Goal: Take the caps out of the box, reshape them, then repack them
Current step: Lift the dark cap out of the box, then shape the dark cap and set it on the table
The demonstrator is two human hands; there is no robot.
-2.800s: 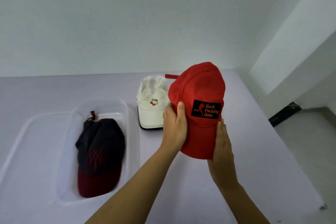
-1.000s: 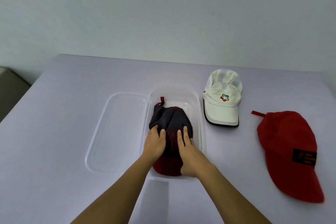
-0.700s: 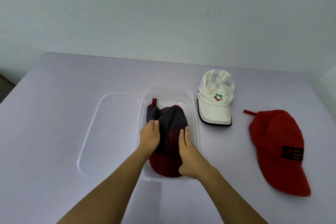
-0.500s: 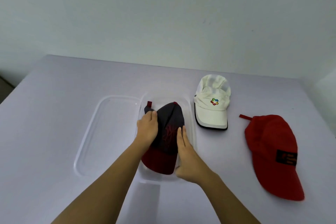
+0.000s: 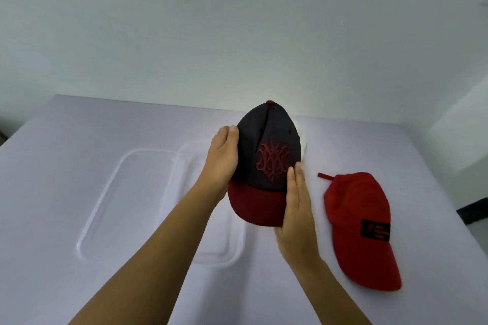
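A dark navy cap (image 5: 268,161) with a red brim and red embroidery is held up above the table, brim toward me. My left hand (image 5: 223,157) grips its left side and my right hand (image 5: 297,208) presses flat against its right side and brim. Below it sits the clear plastic box (image 5: 219,253), with nothing visible inside. A red cap (image 5: 361,221) with a black patch lies on the table to the right. The white cap (image 5: 303,137) is almost wholly hidden behind the dark cap.
The clear box lid (image 5: 124,200) lies flat just left of the box. The pale table (image 5: 52,166) runs to a wall at the back. Its right edge drops to the floor, where a dark object (image 5: 472,210) lies.
Both hands have lifted the dark cap up out of the box and now hold it in the air in front of me. The red and white caps stay on the table.
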